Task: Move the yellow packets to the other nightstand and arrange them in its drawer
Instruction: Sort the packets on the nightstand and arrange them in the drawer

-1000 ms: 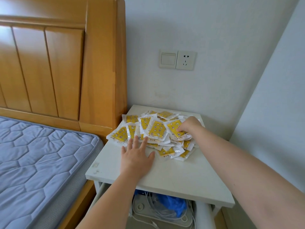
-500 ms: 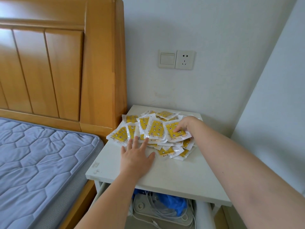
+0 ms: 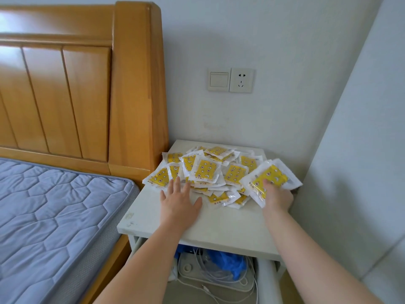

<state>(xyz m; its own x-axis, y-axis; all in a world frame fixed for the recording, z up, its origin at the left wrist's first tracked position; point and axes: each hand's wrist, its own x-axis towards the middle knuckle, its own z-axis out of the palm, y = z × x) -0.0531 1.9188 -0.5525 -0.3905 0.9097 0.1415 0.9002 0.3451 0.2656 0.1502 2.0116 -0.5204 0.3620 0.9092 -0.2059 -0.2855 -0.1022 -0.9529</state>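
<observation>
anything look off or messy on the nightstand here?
Nothing looks damaged. The yellow packets lie in a loose, overlapping heap at all angles on the white nightstand; the right hand grips a few at its right edge. Scuff marks show at the front-left corner, and white cables lie tangled underneath.

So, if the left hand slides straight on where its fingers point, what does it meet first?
The yellow packets: the left hand lies flat on the nightstand, its fingertips at the pile's near edge, probably touching it.
</observation>
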